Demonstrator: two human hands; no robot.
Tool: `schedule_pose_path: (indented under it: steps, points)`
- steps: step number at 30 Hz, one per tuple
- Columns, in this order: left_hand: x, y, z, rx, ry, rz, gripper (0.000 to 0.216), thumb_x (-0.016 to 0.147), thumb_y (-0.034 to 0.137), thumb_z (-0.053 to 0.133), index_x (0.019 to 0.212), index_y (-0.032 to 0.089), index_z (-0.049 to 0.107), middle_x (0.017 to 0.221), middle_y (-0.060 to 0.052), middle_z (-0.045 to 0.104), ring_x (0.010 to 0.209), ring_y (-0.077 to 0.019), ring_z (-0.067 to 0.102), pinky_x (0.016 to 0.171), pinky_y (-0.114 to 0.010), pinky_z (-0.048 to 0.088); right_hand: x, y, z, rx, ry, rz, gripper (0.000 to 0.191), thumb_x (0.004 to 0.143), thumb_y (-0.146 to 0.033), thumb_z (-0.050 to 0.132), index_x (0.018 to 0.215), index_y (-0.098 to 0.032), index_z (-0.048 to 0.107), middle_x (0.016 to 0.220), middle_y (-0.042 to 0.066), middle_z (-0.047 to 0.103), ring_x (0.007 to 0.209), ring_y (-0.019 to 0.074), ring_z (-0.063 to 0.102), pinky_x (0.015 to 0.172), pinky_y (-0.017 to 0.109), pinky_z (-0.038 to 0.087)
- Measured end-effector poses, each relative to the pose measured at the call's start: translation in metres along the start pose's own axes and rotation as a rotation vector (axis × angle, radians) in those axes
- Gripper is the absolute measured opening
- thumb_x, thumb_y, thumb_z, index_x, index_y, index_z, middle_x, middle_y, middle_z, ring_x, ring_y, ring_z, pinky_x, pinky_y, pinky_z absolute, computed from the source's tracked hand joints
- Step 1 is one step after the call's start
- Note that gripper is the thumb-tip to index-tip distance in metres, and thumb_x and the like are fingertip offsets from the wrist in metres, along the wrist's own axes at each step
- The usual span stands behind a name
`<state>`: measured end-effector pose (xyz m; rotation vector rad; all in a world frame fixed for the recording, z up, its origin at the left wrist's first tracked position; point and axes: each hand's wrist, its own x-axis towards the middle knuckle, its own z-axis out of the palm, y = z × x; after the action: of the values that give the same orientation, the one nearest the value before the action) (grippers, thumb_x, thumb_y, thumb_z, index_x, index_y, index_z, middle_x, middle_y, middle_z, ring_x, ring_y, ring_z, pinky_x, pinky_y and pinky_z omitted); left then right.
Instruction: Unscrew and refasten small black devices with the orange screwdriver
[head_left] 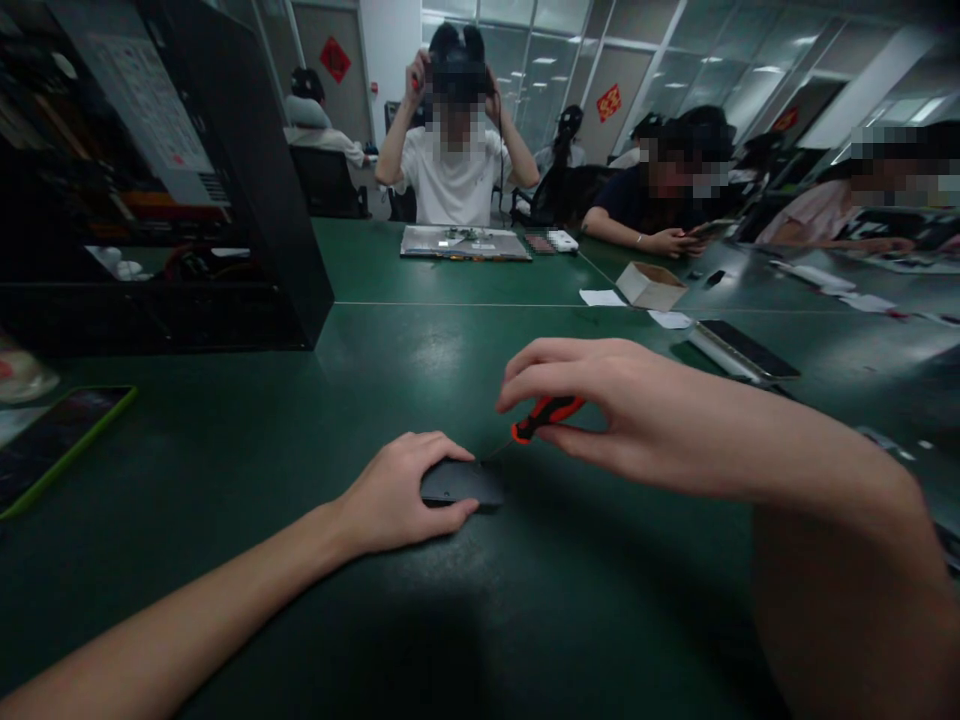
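A small dark flat device point(466, 484) lies on the green table point(450, 330) in front of me. My left hand point(397, 492) is curled over its left end and grips it, pressing it to the table. My right hand point(592, 405) pinches a screwdriver with a red-and-black handle point(546, 413). The thin metal tip slants down and left to the device's top edge.
A phone in a green case point(56, 440) lies at the left edge. A black open cabinet point(150, 190) stands at back left. A dark phone point(746, 348), a cardboard box point(651, 285) and papers lie to the right. Other people sit at the far side.
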<state>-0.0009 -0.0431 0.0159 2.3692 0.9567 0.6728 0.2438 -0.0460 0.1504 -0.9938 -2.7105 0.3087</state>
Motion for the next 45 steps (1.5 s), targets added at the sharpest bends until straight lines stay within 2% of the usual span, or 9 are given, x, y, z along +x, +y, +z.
schedule_pose_path:
  steps: [3,6,8,10,14,17,23,31,45]
  points:
    - [0.002,0.007,-0.011,0.104,-0.091,0.002,0.032,0.077,0.035,0.077,0.105,0.022,0.069,0.1,-0.003,0.075,0.089,-0.0251,0.07,0.083,-0.038,0.053,-0.001,0.001,0.001,-0.043,-0.011,0.073,0.014,0.09,-0.023,0.067,0.101,-0.021,0.074,0.097,0.005,0.075,0.085,0.0184,0.069,0.073,0.026,0.049]
    - [0.004,0.013,-0.009,0.135,-0.103,0.021,0.042,0.079,0.034,0.074,0.119,0.024,0.068,0.114,-0.004,0.075,0.099,-0.0266,0.072,0.088,-0.039,0.053,0.003,-0.002,0.003,-0.047,-0.008,0.132,0.02,0.094,-0.037,0.066,0.1,-0.02,0.075,0.088,0.004,0.076,0.077,0.0169,0.069,0.066,0.025,0.045]
    - [0.005,0.014,-0.003,0.125,-0.083,-0.005,0.049,0.079,0.041,0.077,0.124,0.023,0.067,0.118,-0.004,0.076,0.102,-0.0276,0.073,0.089,-0.038,0.054,0.006,-0.004,0.004,-0.047,-0.026,0.131,0.018,0.095,-0.033,0.063,0.096,-0.021,0.076,0.081,0.002,0.075,0.071,0.0152,0.067,0.062,0.025,0.042]
    - [0.005,0.015,0.001,0.108,-0.099,-0.04,0.045,0.08,0.044,0.077,0.12,0.024,0.07,0.116,-0.003,0.077,0.101,-0.0266,0.074,0.086,-0.036,0.055,0.008,-0.006,0.003,-0.057,-0.045,0.1,0.014,0.093,-0.026,0.064,0.091,-0.02,0.076,0.076,0.001,0.073,0.068,0.0142,0.065,0.061,0.024,0.04]
    - [0.005,0.014,0.003,0.09,-0.097,-0.074,0.041,0.081,0.045,0.077,0.116,0.024,0.073,0.114,-0.002,0.078,0.1,-0.0256,0.075,0.086,-0.035,0.055,0.005,-0.004,0.0,-0.068,-0.093,0.037,0.012,0.088,-0.017,0.065,0.09,-0.02,0.076,0.081,0.003,0.073,0.074,0.0155,0.066,0.064,0.024,0.041]
    - [0.005,0.014,0.001,0.094,-0.093,-0.078,0.042,0.08,0.045,0.078,0.116,0.024,0.074,0.112,-0.002,0.079,0.098,-0.0255,0.075,0.085,-0.035,0.055,-0.002,0.003,-0.001,-0.047,-0.188,0.103,0.016,0.089,-0.02,0.062,0.092,-0.023,0.078,0.081,0.002,0.075,0.072,0.0156,0.066,0.062,0.025,0.041]
    - [0.005,0.011,-0.001,0.085,-0.103,-0.049,0.04,0.081,0.044,0.078,0.115,0.025,0.074,0.11,-0.001,0.078,0.096,-0.0231,0.074,0.082,-0.033,0.054,-0.021,0.023,-0.005,0.044,-0.423,0.24,0.022,0.09,-0.023,0.058,0.083,-0.027,0.078,0.068,-0.002,0.072,0.054,0.0127,0.058,0.05,0.024,0.034]
    - [0.004,0.01,-0.002,0.082,-0.112,-0.042,0.04,0.081,0.044,0.078,0.116,0.025,0.074,0.11,-0.001,0.078,0.095,-0.0229,0.074,0.081,-0.032,0.055,-0.022,0.022,-0.009,0.101,-0.458,0.259,0.024,0.089,-0.027,0.057,0.092,-0.029,0.081,0.073,-0.002,0.075,0.054,0.0133,0.059,0.048,0.024,0.034]
    - [0.003,0.009,-0.001,0.109,-0.1,-0.02,0.041,0.081,0.046,0.077,0.117,0.024,0.073,0.11,-0.002,0.078,0.096,-0.0236,0.075,0.084,-0.034,0.056,-0.019,0.023,-0.007,0.079,-0.473,0.251,0.025,0.09,-0.028,0.056,0.095,-0.028,0.081,0.076,0.0,0.076,0.057,0.0141,0.061,0.049,0.023,0.036]
